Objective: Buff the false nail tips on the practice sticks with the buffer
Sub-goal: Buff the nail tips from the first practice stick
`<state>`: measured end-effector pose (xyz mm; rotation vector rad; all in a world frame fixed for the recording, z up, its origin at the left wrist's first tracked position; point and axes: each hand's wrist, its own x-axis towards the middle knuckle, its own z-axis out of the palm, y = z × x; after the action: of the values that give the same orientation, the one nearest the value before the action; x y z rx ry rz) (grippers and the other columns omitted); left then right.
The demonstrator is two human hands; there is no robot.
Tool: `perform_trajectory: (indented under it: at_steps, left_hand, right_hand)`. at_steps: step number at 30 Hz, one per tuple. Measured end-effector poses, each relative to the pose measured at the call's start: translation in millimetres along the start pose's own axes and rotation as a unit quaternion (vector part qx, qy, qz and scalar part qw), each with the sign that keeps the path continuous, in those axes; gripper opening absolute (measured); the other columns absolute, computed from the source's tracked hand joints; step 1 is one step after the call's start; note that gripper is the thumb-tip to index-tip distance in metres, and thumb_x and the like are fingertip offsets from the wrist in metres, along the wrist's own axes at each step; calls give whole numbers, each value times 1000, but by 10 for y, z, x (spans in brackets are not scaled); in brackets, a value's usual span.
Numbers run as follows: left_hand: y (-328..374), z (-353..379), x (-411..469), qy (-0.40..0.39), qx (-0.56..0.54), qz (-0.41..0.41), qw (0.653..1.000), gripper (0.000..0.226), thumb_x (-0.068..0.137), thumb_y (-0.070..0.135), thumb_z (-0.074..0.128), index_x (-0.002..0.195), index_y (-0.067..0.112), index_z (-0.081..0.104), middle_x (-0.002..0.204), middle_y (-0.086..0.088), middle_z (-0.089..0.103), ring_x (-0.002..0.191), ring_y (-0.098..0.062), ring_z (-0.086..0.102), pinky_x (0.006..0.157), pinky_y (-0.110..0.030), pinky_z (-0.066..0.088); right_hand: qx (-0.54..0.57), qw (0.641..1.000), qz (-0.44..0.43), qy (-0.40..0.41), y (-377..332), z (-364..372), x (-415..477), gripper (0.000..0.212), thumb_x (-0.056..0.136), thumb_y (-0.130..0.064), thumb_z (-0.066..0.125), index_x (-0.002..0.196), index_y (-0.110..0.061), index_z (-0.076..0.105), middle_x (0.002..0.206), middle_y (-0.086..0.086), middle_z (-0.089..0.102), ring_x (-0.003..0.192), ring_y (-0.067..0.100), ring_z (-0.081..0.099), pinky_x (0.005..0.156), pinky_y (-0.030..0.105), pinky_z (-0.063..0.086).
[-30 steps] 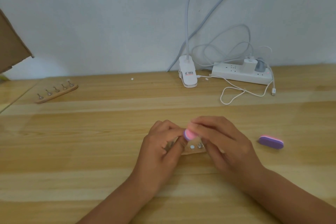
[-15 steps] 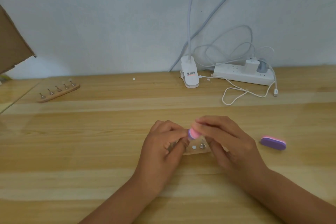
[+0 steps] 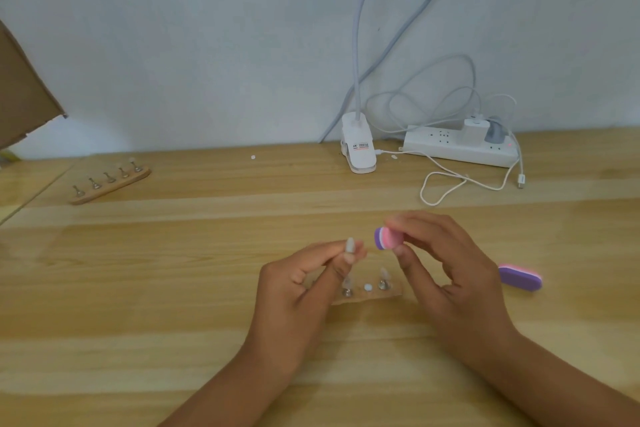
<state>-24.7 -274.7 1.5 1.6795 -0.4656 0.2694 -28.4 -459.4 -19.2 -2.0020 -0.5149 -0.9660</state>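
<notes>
Nail tip [image 3: 350,246], pale and slim on its practice stick, is pinched upright between thumb and forefinger of the left hand [image 3: 298,291], above the near middle of the table. Just beside it but apart, the right hand [image 3: 450,274] grips a small oval foam buffer [image 3: 388,238], layered pink and purple. Below, partly hidden by both hands, lies a light wooden holder strip [image 3: 393,294] with two metal-footed sticks [image 3: 383,279] and a bare white disc [image 3: 367,287]. A second purple-and-pink buffer [image 3: 519,278] lies to the right on the pale wooden table [image 3: 173,270]. A far wooden holder [image 3: 110,182], white clip lamp [image 3: 358,149] and white power strip [image 3: 457,147] sit farther back.
</notes>
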Motion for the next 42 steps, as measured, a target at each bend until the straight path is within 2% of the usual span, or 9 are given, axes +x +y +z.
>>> perform_trajectory:
  at_steps: [6, 10, 15, 19, 23, 28, 33, 36, 42]
  left_hand:
    - [0, 2, -7, -59, 53, 27, 996, 21, 97, 33, 54, 102, 29, 74, 93, 17, 72, 90, -5, 65, 79, -16, 45]
    - [-53, 29, 1, -52, 93, 59, 993, 23, 95, 32, 52, 100, 28, 74, 94, 18, 73, 95, -6, 66, 98, -31, 43]
    - [-103, 17, 15, -65, 142, 98, 983, 24, 99, 30, 47, 97, 29, 70, 58, 20, 54, 56, 4, 53, 113, -26, 27]
    - [-108, 13, 26, -58, 129, 72, 987, 26, 99, 31, 48, 103, 28, 73, 72, 5, 71, 75, -1, 67, 117, -29, 22]
    - [-122, 12, 18, -61, 152, 86, 983, 23, 98, 21, 51, 103, 23, 74, 56, 22, 53, 55, 3, 52, 116, -27, 23]
    - [-104, 18, 15, -61, 155, 66, 984, 24, 97, 23, 50, 103, 24, 73, 81, 2, 75, 88, 1, 69, 117, -27, 21]
    - [-88, 24, 19, -44, 140, 64, 987, 21, 97, 29, 53, 101, 27, 74, 90, 11, 75, 93, 2, 68, 114, -24, 26]
    - [-61, 23, 22, -9, 129, 54, 990, 13, 91, 29, 62, 92, 27, 76, 91, 19, 72, 90, -5, 68, 101, -36, 41]
    - [-35, 9, 31, 6, 146, 61, 987, 21, 85, 44, 58, 94, 31, 72, 88, 15, 66, 82, -11, 64, 75, -44, 50]
  right_hand:
    - [-13, 997, -80, -2, -93, 36, -26, 25, 91, -3, 63, 115, -9, 68, 113, 4, 64, 108, 13, 63, 95, 21, 47]
    - [-50, 996, -77, -1, -34, 19, -19, 21, 89, 0, 67, 109, -4, 73, 109, 6, 65, 102, 16, 64, 90, 27, 51]
    - [-53, 992, -118, -5, -58, 60, -37, 25, 89, 1, 65, 112, -8, 71, 109, 7, 65, 104, 14, 62, 92, 22, 48]
    - [-62, 994, -90, 3, -29, 24, -8, 23, 92, -3, 61, 113, -8, 71, 110, 5, 64, 103, 15, 62, 91, 22, 48]
    - [-76, 990, -121, -10, -54, 74, -49, 26, 88, 6, 65, 109, -6, 74, 109, 8, 65, 104, 16, 62, 92, 22, 48]
    - [-88, 992, -86, 13, -10, 40, 4, 27, 86, 8, 65, 107, -6, 75, 107, 8, 64, 100, 18, 61, 89, 26, 49]
    - [-90, 996, -19, 16, 13, 5, 20, 23, 91, 2, 64, 110, -6, 74, 108, 6, 63, 103, 16, 60, 97, 17, 42]
    - [-53, 998, 33, 13, 0, -21, 23, 25, 91, 0, 65, 115, -8, 71, 109, 3, 63, 108, 10, 59, 97, 18, 44]
    - [-19, 995, -86, -57, -49, 74, -42, 33, 87, 10, 61, 117, 1, 69, 111, 13, 63, 103, 18, 62, 88, 28, 51]
